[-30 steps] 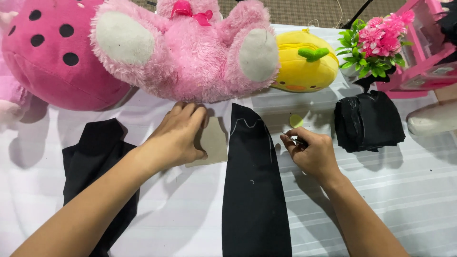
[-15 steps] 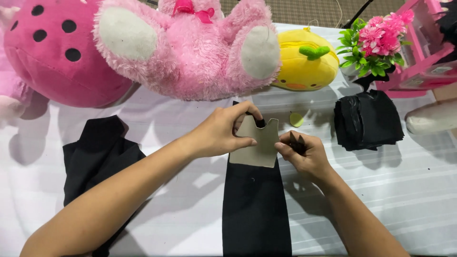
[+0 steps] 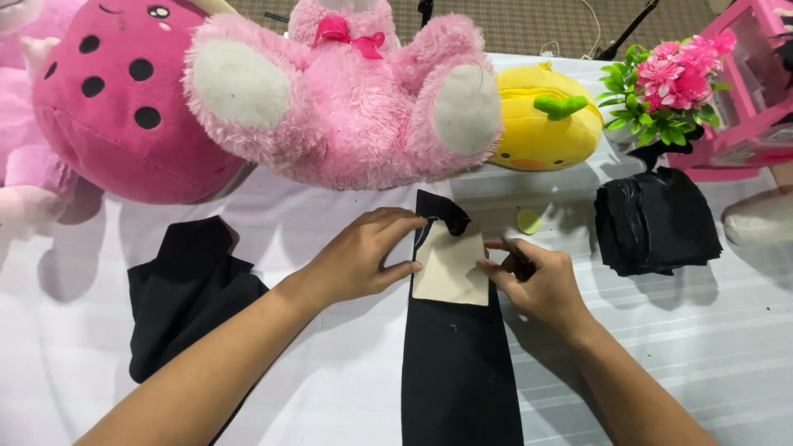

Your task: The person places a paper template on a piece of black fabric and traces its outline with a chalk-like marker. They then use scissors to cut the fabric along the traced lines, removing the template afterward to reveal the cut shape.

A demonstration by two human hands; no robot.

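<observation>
A long strip of black cloth point(image 3: 458, 372) lies lengthwise on the white striped tablecloth point(image 3: 330, 396). A beige card piece point(image 3: 452, 268) rests on its upper part, and the strip's top end point(image 3: 446, 213) is curled over. My left hand point(image 3: 363, 256) grips the card's left edge with fingers and thumb. My right hand point(image 3: 537, 277) touches the card's right edge and pinches something small and dark that I cannot make out.
A pink plush bear point(image 3: 347, 99), a dark pink spotted plush point(image 3: 116, 99) and a yellow plush point(image 3: 545, 124) line the back. Crumpled black cloth point(image 3: 186, 289) lies left; a folded black stack point(image 3: 657, 219) lies right. Pink flowers point(image 3: 669, 74) and a pink box point(image 3: 760, 83) stand far right.
My left hand went from pressing flat beside the strip to gripping the beige card on top of it. The strip's top end has been folded over. The view moved closer.
</observation>
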